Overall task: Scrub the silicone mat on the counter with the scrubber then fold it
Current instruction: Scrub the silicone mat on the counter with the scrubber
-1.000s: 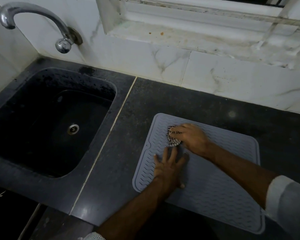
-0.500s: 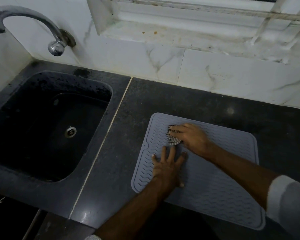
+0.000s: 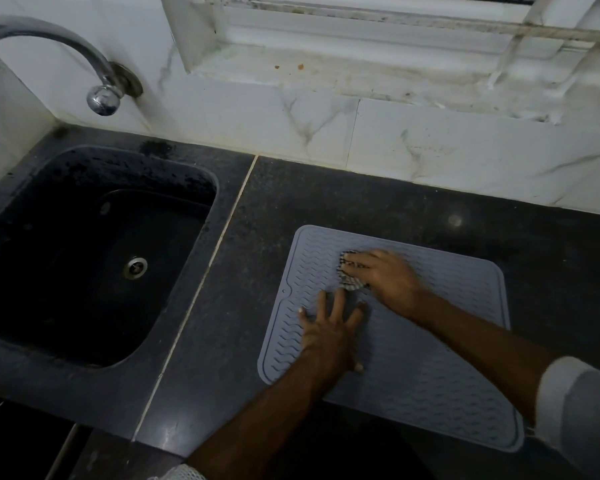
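Lying flat on the dark counter (image 3: 378,199) right of the sink (image 3: 94,251), the grey mat (image 3: 430,358) is mid-scrub, I judge. The right hand (image 3: 387,277) presses the checkered scrubber (image 3: 347,276) near the mat's far-left corner, fingers curled over it. The left hand (image 3: 329,332), fingers spread, pins the mat. Next: cover the unscrubbed near side, then fold.

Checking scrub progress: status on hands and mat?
Left hand flat on silicone mat, pinning it. Right hand presses scrubber near far-left corner. Mat flat, unfolded. Nothing in the way.
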Available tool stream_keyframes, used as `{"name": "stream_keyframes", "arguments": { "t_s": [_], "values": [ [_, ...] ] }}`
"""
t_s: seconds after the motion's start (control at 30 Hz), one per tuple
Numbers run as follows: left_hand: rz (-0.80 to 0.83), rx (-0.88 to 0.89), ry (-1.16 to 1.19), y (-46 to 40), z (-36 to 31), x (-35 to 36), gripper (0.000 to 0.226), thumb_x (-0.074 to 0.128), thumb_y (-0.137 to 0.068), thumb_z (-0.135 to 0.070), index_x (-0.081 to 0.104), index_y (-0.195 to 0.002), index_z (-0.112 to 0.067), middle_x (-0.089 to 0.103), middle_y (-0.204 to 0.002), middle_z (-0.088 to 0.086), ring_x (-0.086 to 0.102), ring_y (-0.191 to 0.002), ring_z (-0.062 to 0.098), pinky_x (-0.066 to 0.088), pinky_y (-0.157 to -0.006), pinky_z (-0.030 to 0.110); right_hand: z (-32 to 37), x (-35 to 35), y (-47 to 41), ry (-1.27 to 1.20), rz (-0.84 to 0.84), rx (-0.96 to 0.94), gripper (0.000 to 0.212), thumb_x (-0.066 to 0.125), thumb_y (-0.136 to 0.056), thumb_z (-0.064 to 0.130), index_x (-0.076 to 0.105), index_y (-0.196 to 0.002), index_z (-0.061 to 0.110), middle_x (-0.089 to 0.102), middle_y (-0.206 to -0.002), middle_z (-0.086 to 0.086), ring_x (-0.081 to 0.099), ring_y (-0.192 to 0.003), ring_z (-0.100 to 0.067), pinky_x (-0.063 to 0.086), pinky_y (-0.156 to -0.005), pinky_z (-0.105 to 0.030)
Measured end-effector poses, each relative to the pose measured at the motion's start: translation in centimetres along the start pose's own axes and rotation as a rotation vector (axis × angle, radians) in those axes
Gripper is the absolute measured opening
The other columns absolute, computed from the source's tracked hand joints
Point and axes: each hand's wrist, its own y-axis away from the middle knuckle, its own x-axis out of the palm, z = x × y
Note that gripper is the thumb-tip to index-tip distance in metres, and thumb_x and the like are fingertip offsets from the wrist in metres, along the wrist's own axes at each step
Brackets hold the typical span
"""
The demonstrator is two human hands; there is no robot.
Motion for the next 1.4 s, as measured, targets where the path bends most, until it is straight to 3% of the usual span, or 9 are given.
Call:
{"name": "stream_keyframes", "arguments": {
  "t_s": [0.1,0.33,0.47,0.73,0.9,1.07,1.3,1.4],
  "values": [
    [-0.014,0.011,-0.003,0.2,0.0,-0.2,0.113,0.073,-0.075,-0.051,-0.011,-0.149,-0.037,-0.025,-0.156,0.007,-0.022,-0.141,0.040,0.000,-0.107,0.072,-2.4,-0.5,2.5,0.092,-0.019,-0.031,0.049,0.057,-0.087,0.008,0.049,-0.132,0.023,0.044,-0.144,-0.004,0.037,-0.133,-0.028,0.025,-0.110,-0.044],
    [-0.018,0.016,-0.015,0.5,-0.2,-0.4,0.112,0.073,-0.075,-0.051,-0.010,-0.150,-0.037,-0.024,-0.156,0.008,-0.021,-0.141,0.041,0.002,-0.107,0.072,-0.3,-0.9,0.8,-0.078,-0.147,0.015,0.045,0.060,-0.083,0.005,0.057,-0.126,0.017,0.053,-0.136,-0.007,0.044,-0.126,-0.028,0.030,-0.109,-0.045],
    [-0.004,0.002,-0.054,0.5,-0.3,-0.4,0.111,0.070,-0.077,-0.053,-0.011,-0.150,-0.035,-0.026,-0.156,0.009,-0.022,-0.141,0.041,0.003,-0.108,0.071,1.0,0.6,-0.1,0.006,-0.061,-0.052,0.048,0.054,-0.087,0.009,0.049,-0.133,0.020,0.043,-0.145,-0.003,0.035,-0.132,-0.026,0.021,-0.110,-0.037],
    [-0.025,0.018,-0.021,0.6,-0.1,-0.2,0.112,0.071,-0.076,-0.051,-0.012,-0.149,-0.036,-0.026,-0.156,0.008,-0.023,-0.140,0.040,0.004,-0.109,0.070,-4.0,-0.3,5.3,0.095,-0.013,0.029,0.051,0.061,-0.082,0.007,0.053,-0.129,0.024,0.049,-0.140,-0.003,0.042,-0.128,-0.028,0.028,-0.107,-0.045],
    [-0.010,0.010,-0.030,0.3,-0.3,-0.3,0.113,0.072,-0.075,-0.053,-0.013,-0.149,-0.037,-0.027,-0.156,0.009,-0.023,-0.140,0.041,0.004,-0.109,0.070,-2.0,-1.0,2.9,-0.012,-0.150,0.024,0.049,0.060,-0.081,0.002,0.056,-0.126,0.018,0.053,-0.136,-0.007,0.045,-0.126,-0.030,0.032,-0.108,-0.047],
    [-0.001,-0.008,-0.052,0.4,-0.3,-0.3,0.112,0.071,-0.076,-0.053,-0.011,-0.150,-0.035,-0.027,-0.155,0.009,-0.022,-0.140,0.041,0.006,-0.109,0.070,0.8,0.4,0.5,0.058,-0.055,-0.037,0.048,0.056,-0.087,0.009,0.049,-0.133,0.021,0.044,-0.144,-0.003,0.037,-0.132,-0.028,0.025,-0.109,-0.044],
    [-0.034,0.010,-0.039,0.5,-0.3,-0.3,0.111,0.071,-0.076,-0.052,-0.011,-0.150,-0.036,-0.026,-0.156,0.008,-0.022,-0.141,0.041,0.005,-0.109,0.070,-3.5,-0.1,4.6,0.133,0.015,0.028,0.051,0.063,-0.082,0.014,0.051,-0.131,0.023,0.047,-0.141,-0.004,0.039,-0.129,-0.029,0.026,-0.107,-0.046],
    [-0.026,0.012,-0.038,0.4,-0.2,-0.2,0.112,0.072,-0.075,-0.052,-0.012,-0.149,-0.037,-0.026,-0.156,0.008,-0.022,-0.140,0.041,0.005,-0.109,0.070,-2.6,-1.1,3.3,0.048,-0.070,0.039,0.046,0.061,-0.082,0.012,0.055,-0.127,0.020,0.053,-0.136,-0.005,0.044,-0.125,-0.028,0.028,-0.107,-0.044]
  ]
}}
